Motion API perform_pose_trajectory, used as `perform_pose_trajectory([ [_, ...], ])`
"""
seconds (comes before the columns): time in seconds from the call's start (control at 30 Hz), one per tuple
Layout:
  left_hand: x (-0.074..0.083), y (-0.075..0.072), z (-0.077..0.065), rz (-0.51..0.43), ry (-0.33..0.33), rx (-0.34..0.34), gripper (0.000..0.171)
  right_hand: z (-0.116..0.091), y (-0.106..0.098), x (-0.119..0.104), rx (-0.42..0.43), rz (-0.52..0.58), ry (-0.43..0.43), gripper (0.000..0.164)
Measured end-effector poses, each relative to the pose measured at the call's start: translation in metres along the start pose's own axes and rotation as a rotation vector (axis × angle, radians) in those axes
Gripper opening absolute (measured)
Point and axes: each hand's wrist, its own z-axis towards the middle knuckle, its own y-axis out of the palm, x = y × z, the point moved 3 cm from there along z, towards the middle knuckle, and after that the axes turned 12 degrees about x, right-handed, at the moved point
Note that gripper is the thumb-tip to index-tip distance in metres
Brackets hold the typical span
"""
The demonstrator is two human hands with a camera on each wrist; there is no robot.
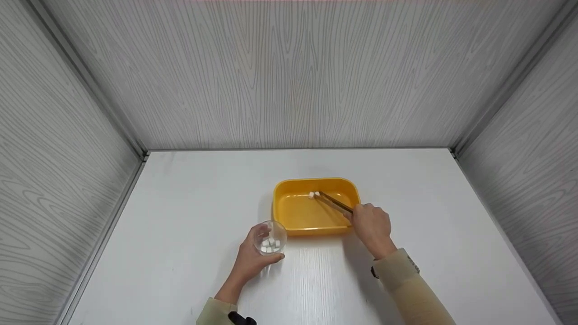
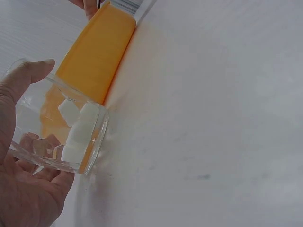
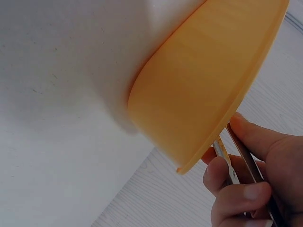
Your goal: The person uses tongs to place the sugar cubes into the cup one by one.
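Observation:
My left hand [image 1: 252, 258] grips a clear glass cup [image 2: 61, 94] from its left side, thumb and fingers round the wall. Several white cubes [image 1: 270, 246] lie at the bottom of the cup, just off the near left corner of a yellow tray [image 1: 302, 221]. Over the tray's right rim, my right hand [image 1: 372, 225] pinches a pair of tweezers [image 1: 335, 201] between thumb and fingers. Their tips reach down into the tray, right at two small white cubes [image 1: 311, 195]. The tray's wall hides those tips in the right wrist view.
The tray stands on a white table [image 1: 203, 194] near its middle. Grey wood-grain panels enclose the table at the back [image 1: 293, 81], left [image 1: 54, 158] and right [image 1: 533, 158]. Light sleeves [image 1: 406, 280] cover both forearms.

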Motion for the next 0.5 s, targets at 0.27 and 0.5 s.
perform_pose_trajectory([
  [0.27,0.0003,-0.0003,0.0002,0.01,-0.007,-0.005,0.092,0.0008,0.0013,0.0004,-0.011,-0.001,0.0,0.039],
  [0.5,-0.0006,0.0003,0.0008,0.0,-0.007,-0.013,0.092,0.0014,0.002,0.0026,-0.022,-0.007,0.001,0.037],
])
